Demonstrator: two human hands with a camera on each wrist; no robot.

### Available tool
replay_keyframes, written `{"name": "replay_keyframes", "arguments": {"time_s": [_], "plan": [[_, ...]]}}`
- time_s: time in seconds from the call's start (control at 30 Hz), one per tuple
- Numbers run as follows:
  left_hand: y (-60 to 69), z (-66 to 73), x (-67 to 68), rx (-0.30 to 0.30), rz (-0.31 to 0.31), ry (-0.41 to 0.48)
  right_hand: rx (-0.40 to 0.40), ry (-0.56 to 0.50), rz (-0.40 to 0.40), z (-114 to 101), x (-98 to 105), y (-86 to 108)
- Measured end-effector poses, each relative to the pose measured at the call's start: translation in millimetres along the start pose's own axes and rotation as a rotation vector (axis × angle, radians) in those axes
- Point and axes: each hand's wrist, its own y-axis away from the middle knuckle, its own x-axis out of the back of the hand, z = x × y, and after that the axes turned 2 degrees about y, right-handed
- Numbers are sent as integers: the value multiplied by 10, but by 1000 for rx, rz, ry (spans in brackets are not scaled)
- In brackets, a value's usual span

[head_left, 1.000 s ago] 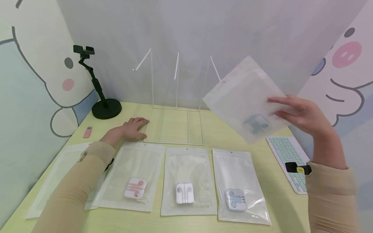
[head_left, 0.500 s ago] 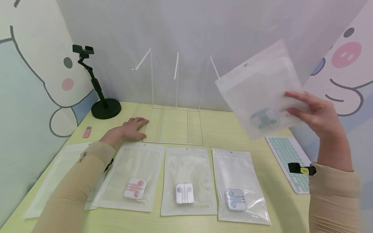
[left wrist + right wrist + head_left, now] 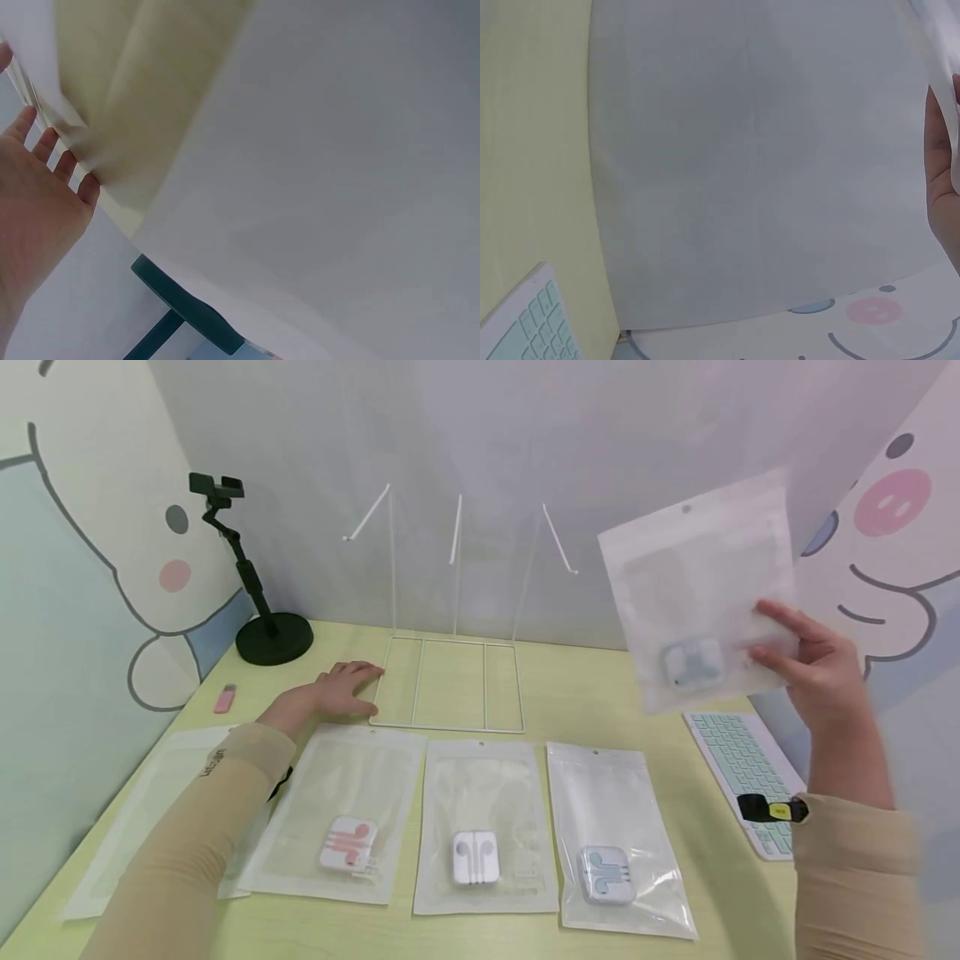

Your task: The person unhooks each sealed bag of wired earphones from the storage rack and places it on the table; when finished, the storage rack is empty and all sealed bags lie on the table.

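My right hand [image 3: 821,672] pinches the right edge of a translucent zip bag [image 3: 697,577] between thumb and fingers. The bag hangs in the air, slightly tilted, right of the rack's right hook and apart from it. A square earphone case [image 3: 693,662] with bluish earphones shows through its lower part. In the right wrist view, only part of that hand [image 3: 941,176] and a strip of bag show. My left hand [image 3: 337,691] rests on the table at the left side of a white wire display rack [image 3: 485,689], fingertips and thumb touching its base. Three hooks project from the rack's uprights.
Zip bags with pink [image 3: 348,845], white [image 3: 476,858] and blue [image 3: 607,875] earphones lie in front of the rack. Another bag [image 3: 135,835] lies under the left forearm. A keyboard [image 3: 742,768] is at right; a black phone stand [image 3: 273,639] and pink USB stick [image 3: 225,699] are at left.
The bag in my right hand has moved right, away from the rack's right hook, and turned more upright. That hook's tip now shows uncovered. My left hand has stayed put.
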Motion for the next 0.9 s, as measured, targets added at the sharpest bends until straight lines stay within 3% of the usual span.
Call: {"name": "replay_keyframes", "arguments": {"time_s": [0.27, 0.4, 0.63, 0.77, 0.9], "plan": [[-8, -14, 3, -3, -5, 5, -194, 94, 96, 223, -24, 46], [-12, -21, 2, -1, -10, 9, -268, 68, 116, 374, -48, 71], [-14, -11, 1, 2, -13, 12, -350, 108, 187, 615, -147, 119], [2, 11, 8, -1, -10, 16, -380, 94, 162, 723, -186, 140], [26, 38, 20, 5, -7, 18, -338, 88, 122, 855, -226, 143]]}}
